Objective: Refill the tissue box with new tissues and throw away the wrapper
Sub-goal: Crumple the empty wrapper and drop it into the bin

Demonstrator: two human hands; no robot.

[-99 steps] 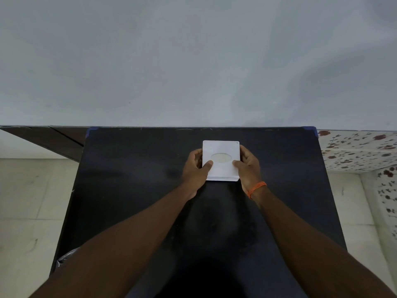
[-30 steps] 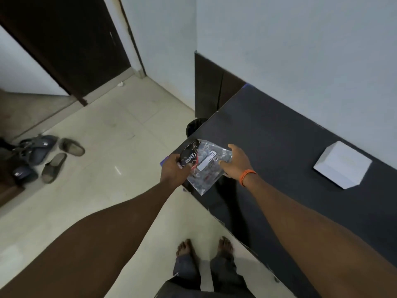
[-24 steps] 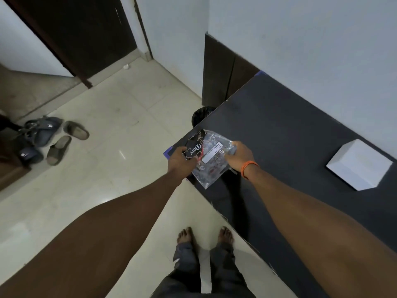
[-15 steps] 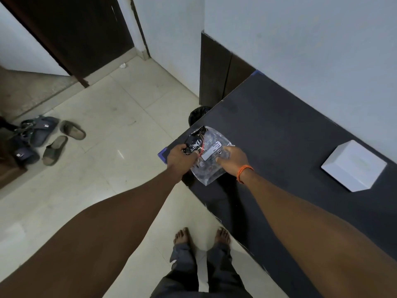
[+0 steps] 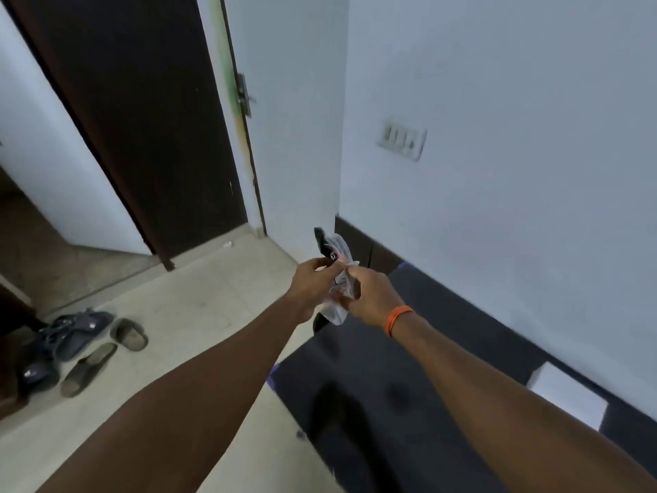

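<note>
Nearest the camera, both forearms reach out over the corner of the dark worktop (image 5: 444,350), and the white tissue box (image 5: 565,396) sits on it against the wall, well apart from the hands, to the right. Further out, the left hand (image 5: 311,290) and the right hand (image 5: 369,295) are each clenched on the clear plastic wrapper (image 5: 336,279), which stands crumpled and upright between them, its dark printed end poking up above the fingers. The step in hand looks like scrunching the wrapper down before binning it. To do that well, each grip should gather the loose top end inward so nothing springs open, then one hand can take the whole ball. A dark rounded shape just below the wrapper, at the worktop's edge, may be a bin, though too little shows to be sure; the drop should be made directly over it from low down. Beyond lie sandals (image 5: 89,346) on the floor and a dark door (image 5: 142,119).
</note>
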